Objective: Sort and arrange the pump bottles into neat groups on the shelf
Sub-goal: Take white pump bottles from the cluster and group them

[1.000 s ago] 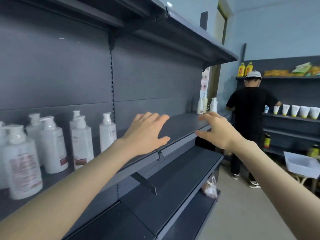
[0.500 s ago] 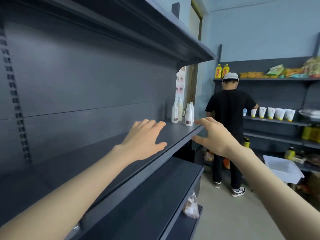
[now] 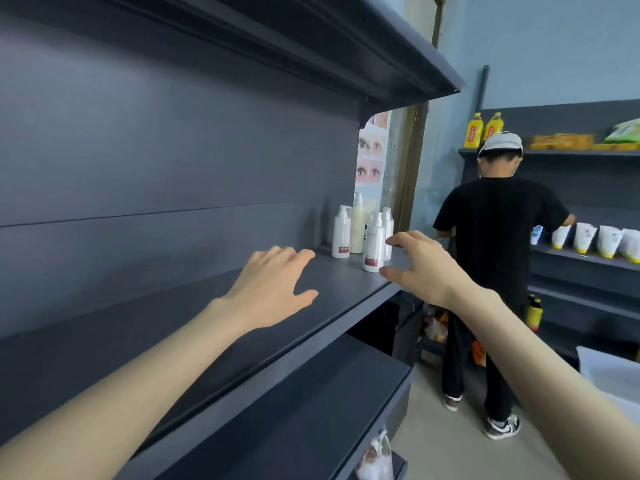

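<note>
Four pump bottles (image 3: 362, 233) clustered at shelf (image 3: 242, 327) far end, frame centre | left hand (image 3: 273, 285) spread, empty, over shelf | right hand (image 3: 419, 268) splayed beside nearest bottle (image 3: 374, 245), holding nothing, likely shaped for grasp.

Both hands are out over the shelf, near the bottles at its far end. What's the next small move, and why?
Probably ease the right hand forward and close it round the nearest bottle. Its thumb and fingers are spread right beside that bottle but not curled round it, and the left hand hovers open over the shelf, holding nothing.
</note>
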A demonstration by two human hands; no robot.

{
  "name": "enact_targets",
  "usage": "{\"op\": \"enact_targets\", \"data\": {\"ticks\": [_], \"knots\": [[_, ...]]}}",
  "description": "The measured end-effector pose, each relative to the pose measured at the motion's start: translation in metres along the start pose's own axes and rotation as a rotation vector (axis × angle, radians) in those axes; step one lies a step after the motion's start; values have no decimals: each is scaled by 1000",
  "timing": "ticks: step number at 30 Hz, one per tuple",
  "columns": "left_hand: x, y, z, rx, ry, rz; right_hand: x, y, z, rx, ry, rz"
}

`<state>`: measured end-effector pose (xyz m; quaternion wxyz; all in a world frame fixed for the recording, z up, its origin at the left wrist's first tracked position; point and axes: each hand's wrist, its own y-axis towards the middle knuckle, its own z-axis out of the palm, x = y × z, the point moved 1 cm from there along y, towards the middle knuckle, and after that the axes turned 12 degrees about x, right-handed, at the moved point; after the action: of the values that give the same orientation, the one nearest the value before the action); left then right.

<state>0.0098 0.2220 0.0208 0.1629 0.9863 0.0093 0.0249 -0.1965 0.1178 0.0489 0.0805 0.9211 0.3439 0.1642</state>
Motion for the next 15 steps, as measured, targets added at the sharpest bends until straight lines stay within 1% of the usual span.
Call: {"op": "enact_targets", "data": {"ticks": [4,10,13,15], "knots": [[8,60,40,49,4,-18,-46,58,19,22,13,-5],[28,169,85,71,-101,-40,-114,155,38,40,23,20],[30,225,99,66,-134,-22,-148,198,38,5,25,32],[27,257,106,57,-202,-21,-170,223,37,-13,39,39]]}}
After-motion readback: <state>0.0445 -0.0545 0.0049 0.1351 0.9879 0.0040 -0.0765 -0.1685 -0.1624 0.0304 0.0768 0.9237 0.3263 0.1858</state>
